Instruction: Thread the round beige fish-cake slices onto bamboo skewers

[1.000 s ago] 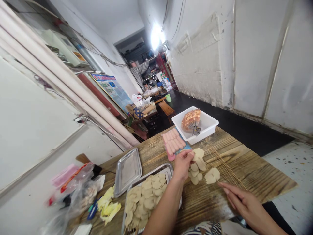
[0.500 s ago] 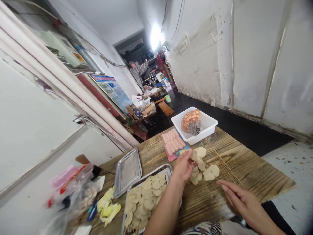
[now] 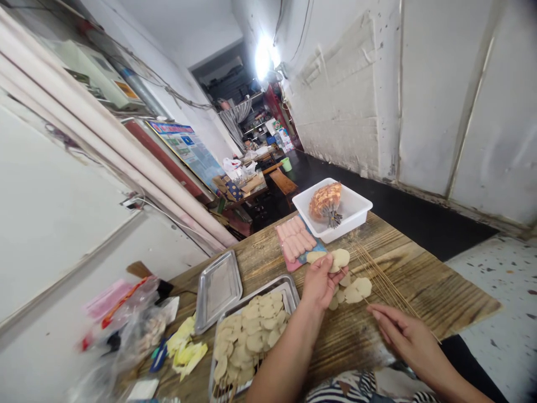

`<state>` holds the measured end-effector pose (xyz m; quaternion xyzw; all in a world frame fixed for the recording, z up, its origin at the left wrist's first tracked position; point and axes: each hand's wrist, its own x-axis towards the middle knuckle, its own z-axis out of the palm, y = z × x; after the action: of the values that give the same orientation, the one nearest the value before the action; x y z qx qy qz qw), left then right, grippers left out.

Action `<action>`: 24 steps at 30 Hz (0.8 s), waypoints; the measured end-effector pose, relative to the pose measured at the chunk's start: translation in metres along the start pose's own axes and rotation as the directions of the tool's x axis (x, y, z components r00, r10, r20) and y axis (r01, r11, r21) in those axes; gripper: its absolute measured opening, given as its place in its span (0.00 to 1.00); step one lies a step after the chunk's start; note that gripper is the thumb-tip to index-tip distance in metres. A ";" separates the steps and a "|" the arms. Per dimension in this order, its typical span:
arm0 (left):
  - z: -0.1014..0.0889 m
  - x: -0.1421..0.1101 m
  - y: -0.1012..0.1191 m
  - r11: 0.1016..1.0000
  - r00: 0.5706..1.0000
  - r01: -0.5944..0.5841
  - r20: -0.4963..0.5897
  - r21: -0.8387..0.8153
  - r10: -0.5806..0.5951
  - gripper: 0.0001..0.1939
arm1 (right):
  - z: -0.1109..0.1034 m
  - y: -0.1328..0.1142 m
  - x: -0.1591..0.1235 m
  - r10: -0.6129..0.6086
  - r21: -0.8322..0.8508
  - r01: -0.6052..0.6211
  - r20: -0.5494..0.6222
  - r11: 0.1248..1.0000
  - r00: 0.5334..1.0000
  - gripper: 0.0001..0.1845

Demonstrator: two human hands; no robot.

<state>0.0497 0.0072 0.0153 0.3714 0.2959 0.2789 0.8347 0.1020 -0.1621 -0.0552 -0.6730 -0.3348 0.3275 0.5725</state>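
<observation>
My left hand (image 3: 321,281) pinches pale round slices (image 3: 331,258) a little above the wooden table (image 3: 423,285). A loose pile of more slices (image 3: 351,290) lies on the table just right of that hand. My right hand (image 3: 405,337) grips a thin bamboo skewer (image 3: 369,305) whose tip carries one slice and points toward the left hand. A bundle of bare skewers (image 3: 384,280) lies fanned on the table beyond the right hand.
A metal tray (image 3: 289,288) heaped with skewered slices sits at near left, an empty metal tray (image 3: 218,288) behind it. Pink sausages (image 3: 296,242) lie on a pack, and a white tub (image 3: 356,210) holds finished skewers. Plastic bags (image 3: 134,330) and yellow scraps (image 3: 187,352) crowd the left.
My left hand has lifted slices off the pile and raised them. My right hand has drawn the skewer with its slice slightly left toward the left hand.
</observation>
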 end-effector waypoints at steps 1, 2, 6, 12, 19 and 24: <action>0.001 0.000 -0.002 1.000 1.000 -0.010 -0.013 0.006 0.011 0.10 | 0.000 -0.001 0.000 -0.006 -0.009 0.006 -0.005 1.000 1.000 0.20; 0.001 -0.001 -0.004 1.000 0.999 -0.021 -0.025 0.012 0.021 0.10 | 0.001 -0.002 0.000 -0.014 -0.016 0.014 -0.009 1.000 1.000 0.20; 0.006 -0.005 -0.010 0.998 0.997 -0.043 -0.056 0.037 0.045 0.10 | 0.002 -0.007 0.001 -0.041 -0.032 0.040 -0.025 0.999 0.999 0.18; 0.010 -0.010 -0.019 0.995 0.998 -0.055 -0.010 0.080 0.056 0.15 | 0.000 -0.017 0.004 -0.064 -0.056 0.060 -0.069 0.997 0.996 0.17; 0.011 -0.014 -0.020 0.999 0.998 0.020 0.057 -0.037 -0.017 0.18 | 0.000 -0.020 0.014 -0.083 -0.040 0.079 -0.113 0.996 0.990 0.18; 0.010 -0.021 -0.021 0.986 0.979 0.168 0.117 0.022 -0.169 0.17 | 0.000 -0.022 0.020 -0.092 -0.027 0.089 -0.137 0.996 0.986 0.18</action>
<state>0.0477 -0.0240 0.0104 0.3660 0.2782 0.1828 0.8690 0.1118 -0.1427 -0.0343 -0.6842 -0.3280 0.2500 0.6015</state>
